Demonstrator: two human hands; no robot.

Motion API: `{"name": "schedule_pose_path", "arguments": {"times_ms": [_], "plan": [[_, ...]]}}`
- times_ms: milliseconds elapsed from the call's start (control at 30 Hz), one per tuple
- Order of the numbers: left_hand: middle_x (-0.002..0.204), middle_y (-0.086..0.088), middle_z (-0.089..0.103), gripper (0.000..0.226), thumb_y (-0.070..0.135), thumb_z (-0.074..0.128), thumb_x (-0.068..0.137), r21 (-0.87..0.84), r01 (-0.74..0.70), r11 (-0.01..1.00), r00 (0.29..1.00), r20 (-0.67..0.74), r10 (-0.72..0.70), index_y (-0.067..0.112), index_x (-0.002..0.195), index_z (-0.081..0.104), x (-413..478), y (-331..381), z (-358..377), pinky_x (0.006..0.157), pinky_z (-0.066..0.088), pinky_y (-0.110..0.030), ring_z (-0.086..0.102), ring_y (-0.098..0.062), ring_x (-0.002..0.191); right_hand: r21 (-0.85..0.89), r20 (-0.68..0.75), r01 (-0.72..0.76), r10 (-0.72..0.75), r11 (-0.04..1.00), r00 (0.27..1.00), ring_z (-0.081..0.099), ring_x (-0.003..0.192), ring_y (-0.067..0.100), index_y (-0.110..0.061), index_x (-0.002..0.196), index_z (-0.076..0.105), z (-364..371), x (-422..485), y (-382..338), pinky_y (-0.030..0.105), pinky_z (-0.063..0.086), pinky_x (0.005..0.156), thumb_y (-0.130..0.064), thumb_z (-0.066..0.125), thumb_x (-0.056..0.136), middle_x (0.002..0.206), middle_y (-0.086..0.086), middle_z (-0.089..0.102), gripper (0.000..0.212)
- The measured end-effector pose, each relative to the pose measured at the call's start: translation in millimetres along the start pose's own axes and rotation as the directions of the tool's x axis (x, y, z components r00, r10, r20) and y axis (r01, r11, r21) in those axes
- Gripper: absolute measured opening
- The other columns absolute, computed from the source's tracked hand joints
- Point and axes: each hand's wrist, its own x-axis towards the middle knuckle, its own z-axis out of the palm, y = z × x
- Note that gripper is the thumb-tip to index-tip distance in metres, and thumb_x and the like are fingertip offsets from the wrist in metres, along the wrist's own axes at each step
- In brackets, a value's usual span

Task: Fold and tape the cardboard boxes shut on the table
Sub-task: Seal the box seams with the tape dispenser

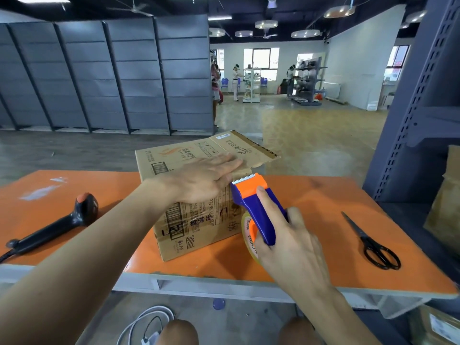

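Bare left hand (199,181), right hand (291,247), forearms (99,232).

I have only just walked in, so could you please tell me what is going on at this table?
A person is sealing a cardboard box on the orange table. The left hand presses flat on the box's top flaps, while the right hand grips a blue and orange tape dispenser, its toothed end at the box's top edge. A barcode scanner and scissors lie untouched on either side.
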Motion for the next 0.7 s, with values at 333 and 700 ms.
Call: {"name": "schedule_pose_path", "arguments": {"times_ms": [333,700], "plan": [[0.169,0.014,0.005,0.052,0.043,0.024,0.110,0.016,0.005,1.000,0.995,-0.103,-0.003,0.045,0.160,0.008,-4,0,4,0.128,0.006,-0.041,0.001,-0.007,0.156,0.017,-0.052,0.011,-0.010,1.000,0.999,0.046,0.056,0.016,-0.052,0.154,0.008,-5,-2,0,0.029,0.045,0.053,-0.048,0.056,0.091,0.094,-0.005,0.036,0.079],[0.168,0.018,0.001,0.050,0.041,0.024,0.111,-0.051,0.007,0.999,1.000,-0.025,-0.009,0.046,0.159,0.009,-1,-3,1,0.121,-0.006,-0.027,-0.005,0.002,0.151,-0.033,-0.051,-0.037,0.035,0.999,0.998,0.049,0.049,0.014,-0.052,0.152,0.021,-24,-22,0,0.028,0.043,0.047,-0.050,0.064,0.089,0.084,-0.008,0.036,0.076]]}}
